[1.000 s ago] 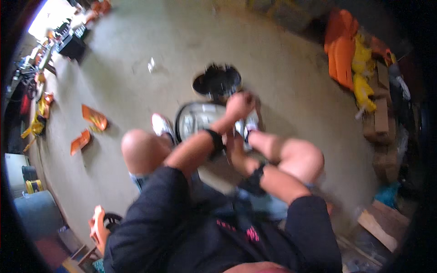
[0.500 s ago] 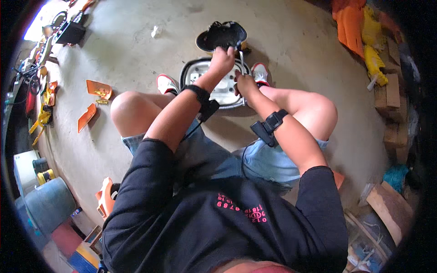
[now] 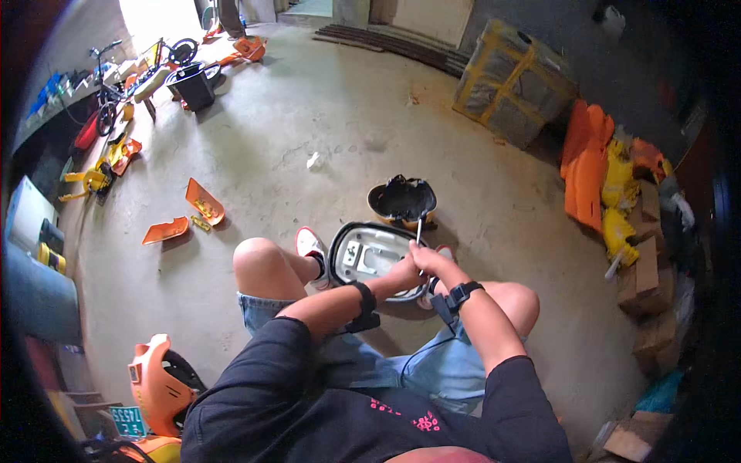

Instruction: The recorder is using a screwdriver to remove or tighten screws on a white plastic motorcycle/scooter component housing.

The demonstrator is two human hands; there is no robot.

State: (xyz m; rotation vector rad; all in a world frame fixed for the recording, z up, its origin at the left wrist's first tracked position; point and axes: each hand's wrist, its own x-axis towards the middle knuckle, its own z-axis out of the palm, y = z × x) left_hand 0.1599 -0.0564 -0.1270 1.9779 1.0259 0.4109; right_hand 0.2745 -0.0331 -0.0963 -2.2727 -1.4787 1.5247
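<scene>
A shallow oval shell (image 3: 380, 260), pale grey inside with a black rim, lies between my feet. My right hand (image 3: 431, 260) is over its right side, closed round a thin metal rod-shaped tool (image 3: 419, 230) that stands up out of the grip. Its exact kind is too small to tell. My left hand (image 3: 403, 273) is against the right hand, low over the shell, fingers curled; what they hold, if anything, is hidden. Just beyond the shell sits a rounded bowl-like part (image 3: 403, 202), yellowish outside and dark inside, with a ragged black edge.
Orange curved panels (image 3: 205, 202) lie on the floor to the left, with a crumpled white scrap (image 3: 312, 161) farther ahead. Orange and yellow parts (image 3: 590, 170) and cardboard boxes (image 3: 639, 287) line the right. A taped, wrapped box (image 3: 515, 83) stands at the back.
The view has tilted up, showing more of the room. My left hand has come back from the bowl-like part to my right hand, above the shell.
</scene>
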